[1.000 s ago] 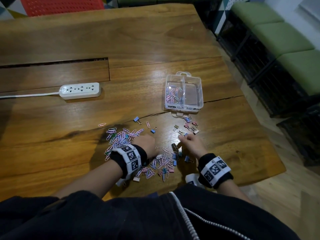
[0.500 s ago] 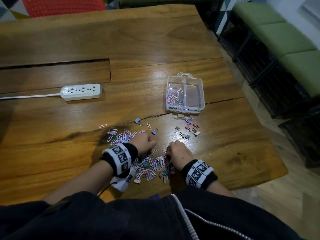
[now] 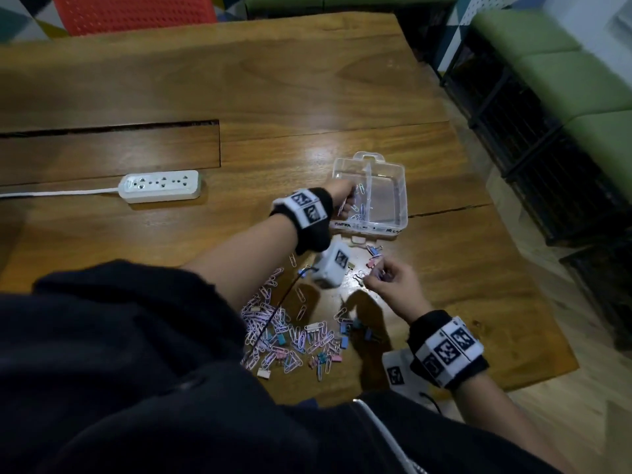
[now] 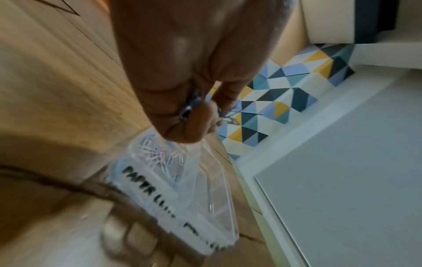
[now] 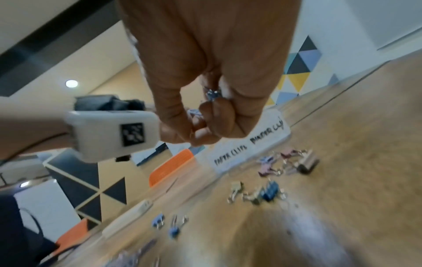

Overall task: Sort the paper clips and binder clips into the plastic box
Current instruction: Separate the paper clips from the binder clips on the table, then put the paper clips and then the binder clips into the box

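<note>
The clear plastic box (image 3: 393, 181) stands on the wooden table, with paper clips (image 4: 157, 153) in its left compartment. My left hand (image 3: 343, 196) hovers over that compartment, fingers curled round a few paper clips (image 4: 189, 106). My right hand (image 3: 386, 282) is just in front of the box, above a small group of binder clips (image 3: 374, 254), with a binder clip (image 5: 212, 94) held in its curled fingers. A mixed pile of paper clips and binder clips (image 3: 290, 336) lies near my body. The box's front label (image 5: 251, 144) reads paper clips and binder clips.
A white power strip (image 3: 160, 186) with its cord lies at the left. A long groove (image 3: 109, 126) crosses the tabletop behind it. A red chair (image 3: 133, 12) stands at the far side. Green benches (image 3: 564, 73) on black frames line the right, beyond the table's edge.
My left hand has left the pile and reached forward to the box with paper clips in it. My right hand has lifted off the pile and moved towards the binder clips by the box.
</note>
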The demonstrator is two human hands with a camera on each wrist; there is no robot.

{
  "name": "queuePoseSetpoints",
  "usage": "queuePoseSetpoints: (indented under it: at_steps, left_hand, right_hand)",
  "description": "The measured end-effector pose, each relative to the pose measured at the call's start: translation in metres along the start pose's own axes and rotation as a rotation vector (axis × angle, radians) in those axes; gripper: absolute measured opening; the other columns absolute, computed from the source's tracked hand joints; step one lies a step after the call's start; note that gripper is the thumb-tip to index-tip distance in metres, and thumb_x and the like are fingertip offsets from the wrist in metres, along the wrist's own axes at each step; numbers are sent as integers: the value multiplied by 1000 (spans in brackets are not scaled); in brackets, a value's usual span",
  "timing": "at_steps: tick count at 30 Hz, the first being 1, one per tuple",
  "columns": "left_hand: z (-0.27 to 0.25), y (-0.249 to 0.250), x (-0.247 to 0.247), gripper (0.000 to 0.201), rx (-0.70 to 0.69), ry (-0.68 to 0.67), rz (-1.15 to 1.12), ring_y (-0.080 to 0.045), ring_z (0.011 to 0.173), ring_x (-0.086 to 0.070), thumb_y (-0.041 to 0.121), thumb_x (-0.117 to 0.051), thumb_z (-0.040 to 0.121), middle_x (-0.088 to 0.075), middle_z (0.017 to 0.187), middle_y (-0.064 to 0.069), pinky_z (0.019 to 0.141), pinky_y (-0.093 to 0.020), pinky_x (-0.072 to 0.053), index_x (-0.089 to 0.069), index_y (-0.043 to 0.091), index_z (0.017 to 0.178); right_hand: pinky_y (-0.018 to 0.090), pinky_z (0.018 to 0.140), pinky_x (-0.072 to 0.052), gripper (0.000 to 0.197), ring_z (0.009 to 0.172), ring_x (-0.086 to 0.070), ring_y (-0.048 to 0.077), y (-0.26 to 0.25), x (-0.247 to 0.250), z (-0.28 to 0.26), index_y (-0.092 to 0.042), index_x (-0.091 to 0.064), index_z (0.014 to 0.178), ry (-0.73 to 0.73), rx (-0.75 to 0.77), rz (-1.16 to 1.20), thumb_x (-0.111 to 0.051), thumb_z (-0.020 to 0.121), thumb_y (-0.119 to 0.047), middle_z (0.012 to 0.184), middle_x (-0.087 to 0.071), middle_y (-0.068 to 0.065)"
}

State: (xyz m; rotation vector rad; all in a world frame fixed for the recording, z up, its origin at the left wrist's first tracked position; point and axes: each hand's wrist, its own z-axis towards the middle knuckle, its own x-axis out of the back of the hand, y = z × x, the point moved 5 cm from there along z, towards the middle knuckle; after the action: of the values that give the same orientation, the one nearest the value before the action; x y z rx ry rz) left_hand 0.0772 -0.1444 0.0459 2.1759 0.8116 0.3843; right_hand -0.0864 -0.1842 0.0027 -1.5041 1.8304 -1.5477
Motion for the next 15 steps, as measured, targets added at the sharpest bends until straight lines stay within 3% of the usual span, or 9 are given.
queuePoseSetpoints:
  at_steps: [2,4,5,6,7,10,12,14,15]
  left_hand:
    - [11,14,-3,30,8,28,15,-9,34,-41,11,-32,94,-38,63,-4,36,-14,-35,-40,11,65]
    - [10,25,-11,19,11,-2,100,-17,76,-60,21,-39,95,-56,93,-10,68,-26,-51,-54,10,94]
    - [12,27,-12,29,1,-14,170,-25,108,-57,25,-41,95,-54,120,-13,91,-34,-48,-52,9,116]
    - [12,28,-13,41,-10,-27,247,-29,130,-42,27,-40,96,-42,139,-15,106,-38,-36,-43,7,131]
    - [13,27,-14,48,-27,-49,301,-29,138,-29,28,-39,96,-32,148,-15,112,-39,-27,-35,7,139]
    - [16,25,-11,48,-114,-52,415,-27,135,-33,25,-41,96,-30,151,-12,108,-40,-31,-32,10,141]
    - [17,25,-1,37,-206,32,436,-18,108,-54,12,-41,95,-42,142,-10,87,-30,-46,-45,7,132]
    - [16,23,11,30,-290,114,449,-6,75,-49,5,-41,93,-54,127,-7,64,-15,-40,-56,4,119]
    - [13,20,17,28,-316,138,452,-6,72,-46,2,-41,93,-56,118,-6,61,-13,-36,-57,2,115]
  right_hand:
    - [24,61,-41,23,65,-47,13,-6,7,4,-18,-53,74,-6,-3,87,-59,79,4,72,-53,0]
    - [16,53,-35,19,59,-44,7,-14,13,7,-13,-59,93,-13,5,112,-56,82,3,73,-52,-2]
    - [14,50,-34,20,56,-42,7,-17,16,9,-11,-60,97,-5,8,120,-54,84,3,71,-52,-2]
    - [16,47,-33,21,54,-40,8,-20,20,13,-11,-60,97,3,2,132,-51,85,3,70,-52,0]
    - [18,46,-33,21,52,-40,10,-22,23,17,-11,-60,95,9,-16,146,-48,86,4,68,-51,1]
    - [19,44,-36,22,52,-42,11,-27,28,35,-14,-57,87,4,-79,150,-44,88,4,67,-50,1]
    - [18,46,-39,18,55,-44,10,-35,30,47,-6,-55,96,-16,-97,147,-42,89,3,71,-51,2]
    - [16,47,-43,19,58,-46,10,-48,30,61,-6,-52,104,-31,-91,125,-42,90,3,77,-51,3]
    - [15,46,-44,20,59,-47,10,-55,27,69,-7,-51,105,-34,-84,109,-42,90,2,79,-50,3]
